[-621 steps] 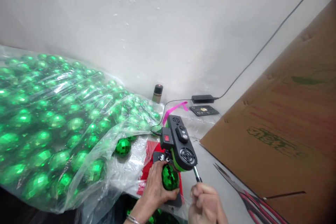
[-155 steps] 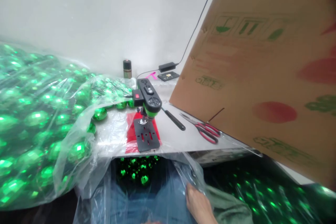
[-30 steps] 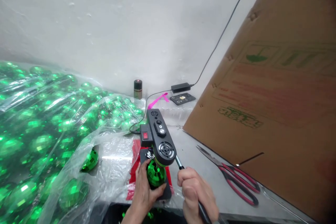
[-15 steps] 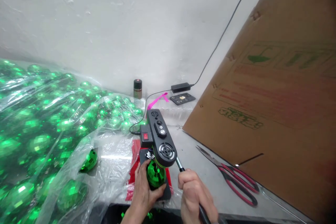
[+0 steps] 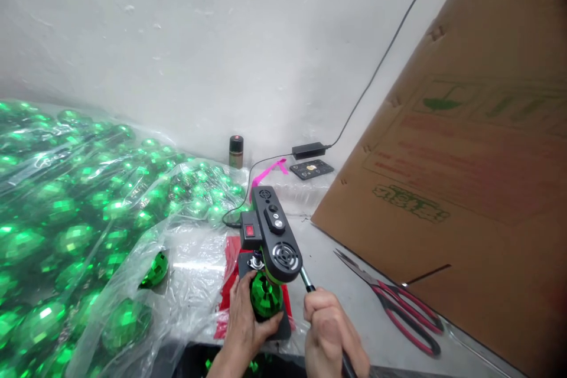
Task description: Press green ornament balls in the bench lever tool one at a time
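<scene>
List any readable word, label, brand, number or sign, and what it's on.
No words or numbers are readable.
Cardboard box: green umbrella sign, upside down; green lettering and red lines too blurred.
Black device: tiny marks, unreadable.
Capped container: label too small.
Black slab: pale marks too small.

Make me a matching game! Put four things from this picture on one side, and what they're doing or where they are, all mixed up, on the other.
Things:
1. left hand
2. scissors
3. right hand
4. bottle

Matches:
A. gripping a black handle
B. standing upright near the wall
C. holding a green ball
D. lying beside the cardboard box

Right pairs: 1-C, 2-D, 3-A, 4-B
</scene>
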Demonstrator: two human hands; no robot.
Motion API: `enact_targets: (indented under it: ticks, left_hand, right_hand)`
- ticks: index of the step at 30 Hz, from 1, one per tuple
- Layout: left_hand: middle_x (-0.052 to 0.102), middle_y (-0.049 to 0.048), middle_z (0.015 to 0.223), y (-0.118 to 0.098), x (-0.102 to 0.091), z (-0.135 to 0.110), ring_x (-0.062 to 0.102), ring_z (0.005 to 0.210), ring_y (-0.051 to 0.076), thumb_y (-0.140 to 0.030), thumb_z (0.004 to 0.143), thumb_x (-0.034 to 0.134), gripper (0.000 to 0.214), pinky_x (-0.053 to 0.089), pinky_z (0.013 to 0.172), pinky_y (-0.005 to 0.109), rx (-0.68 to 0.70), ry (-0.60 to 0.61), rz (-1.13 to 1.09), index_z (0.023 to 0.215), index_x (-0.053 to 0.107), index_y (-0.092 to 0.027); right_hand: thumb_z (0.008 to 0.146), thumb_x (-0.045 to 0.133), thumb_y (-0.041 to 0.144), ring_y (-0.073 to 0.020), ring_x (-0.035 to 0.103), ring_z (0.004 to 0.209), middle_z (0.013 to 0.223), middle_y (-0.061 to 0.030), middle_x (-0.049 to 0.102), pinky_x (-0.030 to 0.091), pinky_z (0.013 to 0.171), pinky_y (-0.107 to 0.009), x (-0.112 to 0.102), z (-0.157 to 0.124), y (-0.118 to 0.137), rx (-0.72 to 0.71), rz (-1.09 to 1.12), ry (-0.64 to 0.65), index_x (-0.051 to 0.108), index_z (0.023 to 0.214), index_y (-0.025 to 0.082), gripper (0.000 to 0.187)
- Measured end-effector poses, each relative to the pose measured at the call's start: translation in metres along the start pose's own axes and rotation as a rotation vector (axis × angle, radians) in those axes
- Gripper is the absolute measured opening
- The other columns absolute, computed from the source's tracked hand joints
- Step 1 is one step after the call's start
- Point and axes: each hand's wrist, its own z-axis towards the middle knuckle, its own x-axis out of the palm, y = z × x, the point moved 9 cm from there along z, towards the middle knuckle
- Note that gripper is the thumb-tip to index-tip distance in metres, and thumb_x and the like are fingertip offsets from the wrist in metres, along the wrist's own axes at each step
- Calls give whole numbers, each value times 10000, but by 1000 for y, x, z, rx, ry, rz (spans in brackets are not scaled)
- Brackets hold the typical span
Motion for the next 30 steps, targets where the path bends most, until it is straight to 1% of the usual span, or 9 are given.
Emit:
enact_targets:
  ticks: [3,10,15,20,25,30]
  left_hand:
    - [753,190,1360,0,-1,0,712,1281,438,-328,664,870,787,565,1142,671,1,2,-6,1401,642,-173]
    - [750,201,1356,-1,-1,-1,717,1271,438,-305,658,879,790,584,1121,658,23,-17,5,1400,651,-160]
    - [748,193,1370,2,1,-1,708,1285,440,-316,640,889,808,566,1142,663,1,-12,7,1398,645,-175]
    - [751,196,1358,2,1,-1,710,1275,448,-332,631,886,813,565,1138,672,-9,-14,8,1389,639,-171]
    - [753,197,1362,-1,0,-1,719,1267,443,-325,665,864,780,576,1124,673,18,-9,7,1395,634,-170]
    - [755,213,1352,-2,-1,-1,723,1261,449,-316,660,861,784,585,1111,674,31,-11,22,1390,632,-146]
  right_hand:
    - [1112,443,160,-122,485,561,675,28,520,360,553,-299,-1,-3,-4,25,3,0,451,736,235,383]
    - [1118,433,161,-110,482,582,686,41,511,370,587,-294,-3,-6,-6,45,-7,-12,444,760,231,365]
    - [1120,441,173,-109,481,584,687,41,519,370,599,-299,-3,-5,-4,59,-24,-13,462,758,229,367]
    - [1127,442,189,-116,464,555,667,41,504,380,599,-300,-3,-3,-1,6,-14,-47,442,736,233,393]
    - [1121,429,170,-121,480,566,668,42,512,443,673,-312,-3,-7,-5,15,-27,-44,447,747,237,381]
    - [1118,429,165,-116,474,576,677,46,502,432,668,-306,-4,-8,-5,-3,-25,-64,448,742,233,383]
